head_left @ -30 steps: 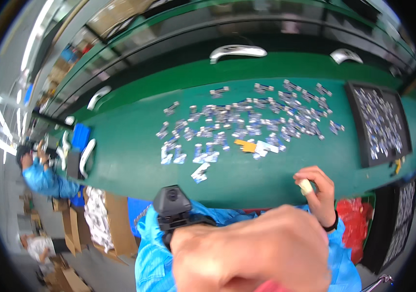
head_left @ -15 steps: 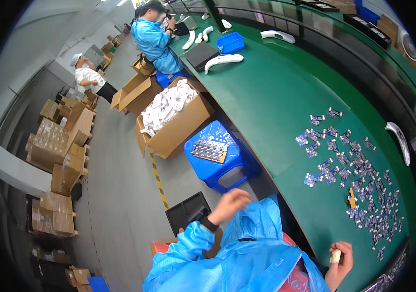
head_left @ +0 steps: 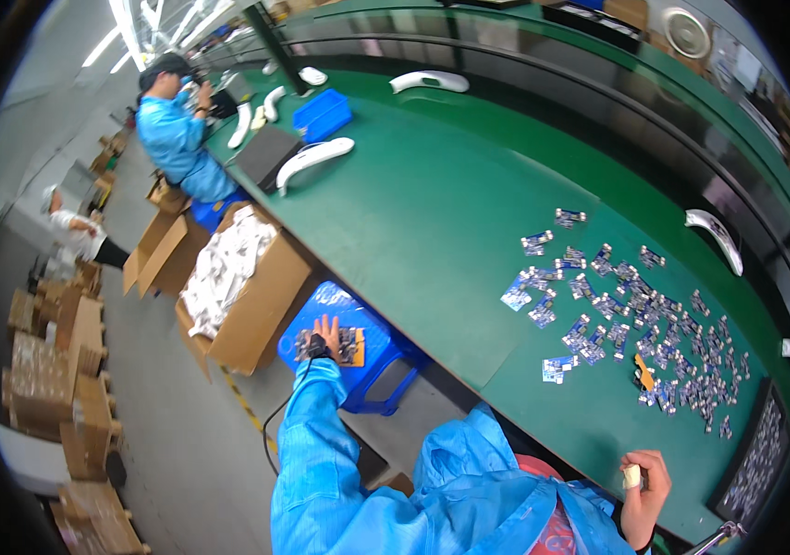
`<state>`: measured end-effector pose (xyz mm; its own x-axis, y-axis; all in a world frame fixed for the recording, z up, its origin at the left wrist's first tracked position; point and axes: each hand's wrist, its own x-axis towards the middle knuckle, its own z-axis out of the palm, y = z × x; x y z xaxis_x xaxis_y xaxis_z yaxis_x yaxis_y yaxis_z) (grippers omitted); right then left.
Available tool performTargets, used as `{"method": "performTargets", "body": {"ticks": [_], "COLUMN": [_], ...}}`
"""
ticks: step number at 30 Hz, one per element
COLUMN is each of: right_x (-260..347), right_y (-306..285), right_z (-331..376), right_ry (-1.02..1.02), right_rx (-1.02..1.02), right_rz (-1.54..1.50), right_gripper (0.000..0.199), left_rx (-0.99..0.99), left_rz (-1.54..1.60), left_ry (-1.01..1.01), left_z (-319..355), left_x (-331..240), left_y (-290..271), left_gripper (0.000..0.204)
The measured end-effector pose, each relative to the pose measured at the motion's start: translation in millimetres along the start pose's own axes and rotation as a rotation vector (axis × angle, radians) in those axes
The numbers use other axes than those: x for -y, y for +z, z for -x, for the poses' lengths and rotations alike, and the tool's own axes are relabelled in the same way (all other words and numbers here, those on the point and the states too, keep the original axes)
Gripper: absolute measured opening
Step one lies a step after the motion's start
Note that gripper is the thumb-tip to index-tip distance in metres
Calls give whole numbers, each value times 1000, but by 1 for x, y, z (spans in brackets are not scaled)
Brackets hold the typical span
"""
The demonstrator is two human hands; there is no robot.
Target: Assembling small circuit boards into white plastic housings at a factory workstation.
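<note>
My left hand (head_left: 324,337) reaches out with spread fingers over a panel of small circuit boards (head_left: 352,346), which lies on a blue plastic stool (head_left: 385,370). A dark band with a cable circles that wrist. At the green bench's near edge, my right hand (head_left: 649,486) is curled, with a cream-coloured cover on one digit; whatever its fingers may enclose is hidden. Beyond it, many loose blue circuit boards (head_left: 658,319) are scattered across the green bench (head_left: 413,231). An orange-yellow piece (head_left: 644,373) lies among them.
A carton (head_left: 261,310) full of white plastic parts stands left of the stool. White curved housings (head_left: 316,163), a blue bin (head_left: 323,116) and a black tray (head_left: 753,453) are on the bench. A co-worker in blue (head_left: 173,129) sits at its far end.
My left hand has moved from in front of my body out to the circuit-board panel on the stool, fingers now spread. The view has turned rightward; my right hand stays near the bench edge.
</note>
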<state>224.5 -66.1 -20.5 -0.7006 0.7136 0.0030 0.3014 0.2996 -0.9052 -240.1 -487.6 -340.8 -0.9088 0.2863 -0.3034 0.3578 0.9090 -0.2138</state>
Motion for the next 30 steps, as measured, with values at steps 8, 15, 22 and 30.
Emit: {"method": "performTargets", "body": {"ticks": [8, 15, 22, 30], "right_x": [19, 19, 24, 12], "right_y": [32, 29, 11, -5], "right_z": [-15, -40, -64, -90], "right_ry": [-29, -48, 148, 274], "right_rx": [25, -22, -22, -123], "right_rz": [146, 101, 122, 98], "right_gripper": [14, 14, 24, 21], "left_rx": [183, -252, -198, -551], "left_rz": [-164, 842, 1146, 985], "left_ry": [-10, 382, 411, 2], "left_z": [-42, -39, -226, -436], "left_x": [23, -96, -259, -319], "left_y": [-61, -388, -455, -424], "left_gripper": [52, 31, 45, 76]}}
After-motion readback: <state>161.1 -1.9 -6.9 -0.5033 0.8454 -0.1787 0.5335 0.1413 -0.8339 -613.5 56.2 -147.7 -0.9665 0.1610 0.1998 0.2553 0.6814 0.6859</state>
